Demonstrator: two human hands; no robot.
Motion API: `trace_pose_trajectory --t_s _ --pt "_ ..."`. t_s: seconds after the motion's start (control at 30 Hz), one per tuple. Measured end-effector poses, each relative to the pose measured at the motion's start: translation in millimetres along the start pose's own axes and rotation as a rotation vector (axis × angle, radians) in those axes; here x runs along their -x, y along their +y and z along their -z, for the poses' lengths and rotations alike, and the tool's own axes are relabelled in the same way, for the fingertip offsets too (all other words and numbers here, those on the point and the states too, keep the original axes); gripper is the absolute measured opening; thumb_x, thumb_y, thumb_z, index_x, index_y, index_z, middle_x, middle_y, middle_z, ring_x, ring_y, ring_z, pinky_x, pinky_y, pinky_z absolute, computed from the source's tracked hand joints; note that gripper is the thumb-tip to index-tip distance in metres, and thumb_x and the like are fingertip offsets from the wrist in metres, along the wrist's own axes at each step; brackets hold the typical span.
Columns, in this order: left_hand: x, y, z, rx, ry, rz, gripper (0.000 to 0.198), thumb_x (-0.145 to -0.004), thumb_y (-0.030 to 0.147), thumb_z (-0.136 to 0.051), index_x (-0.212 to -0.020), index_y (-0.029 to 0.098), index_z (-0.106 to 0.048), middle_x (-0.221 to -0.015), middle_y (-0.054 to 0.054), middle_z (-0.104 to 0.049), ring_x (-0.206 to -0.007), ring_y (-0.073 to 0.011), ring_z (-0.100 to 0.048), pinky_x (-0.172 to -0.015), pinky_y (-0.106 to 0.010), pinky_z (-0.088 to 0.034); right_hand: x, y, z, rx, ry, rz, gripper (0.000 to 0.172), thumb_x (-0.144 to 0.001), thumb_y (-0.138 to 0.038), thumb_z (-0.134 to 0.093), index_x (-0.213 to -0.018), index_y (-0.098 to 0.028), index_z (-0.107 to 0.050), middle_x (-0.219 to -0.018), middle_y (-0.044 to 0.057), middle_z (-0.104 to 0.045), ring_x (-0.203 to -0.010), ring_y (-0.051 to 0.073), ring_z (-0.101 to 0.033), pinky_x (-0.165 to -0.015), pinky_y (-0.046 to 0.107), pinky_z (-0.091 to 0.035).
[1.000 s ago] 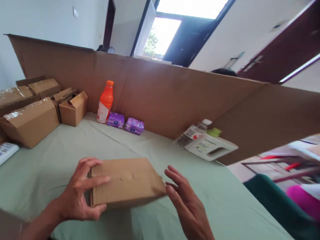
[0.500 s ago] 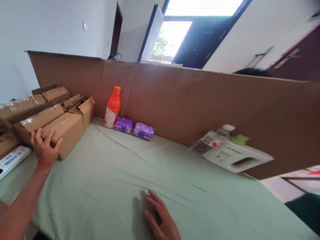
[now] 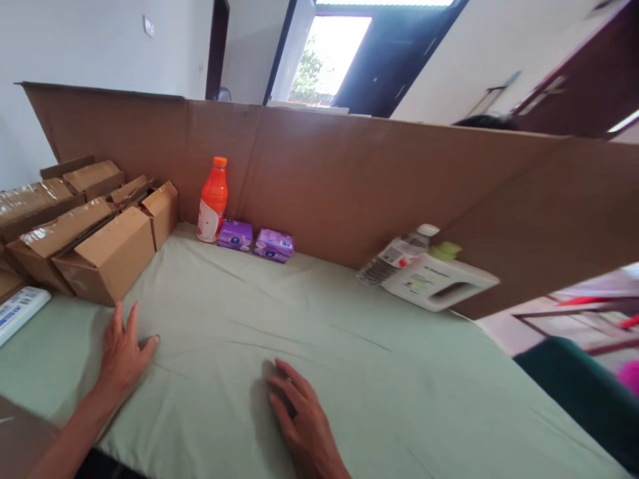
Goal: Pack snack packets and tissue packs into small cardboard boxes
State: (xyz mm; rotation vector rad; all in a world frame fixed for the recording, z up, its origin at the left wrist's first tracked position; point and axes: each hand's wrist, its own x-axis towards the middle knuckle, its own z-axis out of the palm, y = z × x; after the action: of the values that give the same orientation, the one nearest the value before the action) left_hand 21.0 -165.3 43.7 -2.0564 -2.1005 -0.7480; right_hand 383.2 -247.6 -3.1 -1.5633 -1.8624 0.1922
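Note:
My left hand (image 3: 122, 350) lies flat and open on the pale green cloth (image 3: 349, 372), fingers stretched out, just in front of a closed brown cardboard box (image 3: 107, 256). It holds nothing. My right hand (image 3: 299, 416) rests on the cloth near the front middle, fingers spread and lying flat, empty. The box stands at the left end of the table against several other cardboard boxes (image 3: 44, 219), some sealed with clear tape.
A tall cardboard screen (image 3: 349, 179) runs along the back. Against it stand an orange bottle (image 3: 212, 199) and two purple packs (image 3: 254, 239). A white jug (image 3: 436, 283) and a clear bottle (image 3: 397, 256) lie at the right. A white flat pack (image 3: 17, 313) lies far left.
The box that both hands held a second ago now stands with the stack at the left. My left hand let go of it and came back down onto the cloth; my right hand stayed low.

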Motion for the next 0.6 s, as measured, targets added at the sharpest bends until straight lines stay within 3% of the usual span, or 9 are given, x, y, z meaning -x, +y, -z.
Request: trace_pose_trajectory --t_s 0.17,0.3,0.47,0.6 --pt "3 6 10.0 -0.053 -0.145 -0.167 0.054 -0.09 0.043 -0.047 -0.129 0.01 -0.063 -0.142 -0.025 -0.055 -0.136 -0.0433 -0.044 -0.113 -0.062 -0.03 -9 -19 9 0.13 -0.139 0.088 0.033 -0.094 -0.026 -0.052 -0.121 -0.02 -0.07 -0.139 0.012 -0.063 -0.127 0.029 -0.059 -0.102 0.049 -0.051" --pt "14 9 12.9 -0.087 -0.204 -0.241 0.055 -0.093 0.045 -0.046 -0.136 0.013 -0.06 -0.147 -0.023 -0.052 -0.14 -0.0417 -0.041 -0.115 -0.062 -0.026 -9 -40 13 0.29 -0.286 0.126 0.047 -0.094 -0.029 -0.055 -0.14 -0.018 -0.058 -0.152 0.012 -0.051 -0.139 0.032 -0.047 -0.108 0.05 -0.046" --pt "35 9 21.9 -0.106 -0.246 -0.296 0.059 -0.092 0.048 -0.048 -0.14 0.015 -0.057 -0.152 -0.02 -0.049 -0.143 -0.0417 -0.038 -0.115 -0.063 -0.024 16 -61 16 0.38 -0.327 0.177 0.057 -0.095 -0.038 -0.057 -0.148 -0.019 -0.05 -0.158 0.012 -0.043 -0.146 0.03 -0.039 -0.116 0.049 -0.037" --pt "68 6 34.7 -0.106 -0.261 -0.349 0.061 -0.091 0.054 -0.049 -0.141 0.019 -0.057 -0.152 -0.018 -0.049 -0.143 -0.0422 -0.039 -0.115 -0.066 -0.022 47 -68 22 0.399 -0.339 0.248 0.06 -0.096 -0.045 -0.056 -0.151 -0.024 -0.045 -0.159 0.009 -0.041 -0.147 0.029 -0.038 -0.117 0.049 -0.035"
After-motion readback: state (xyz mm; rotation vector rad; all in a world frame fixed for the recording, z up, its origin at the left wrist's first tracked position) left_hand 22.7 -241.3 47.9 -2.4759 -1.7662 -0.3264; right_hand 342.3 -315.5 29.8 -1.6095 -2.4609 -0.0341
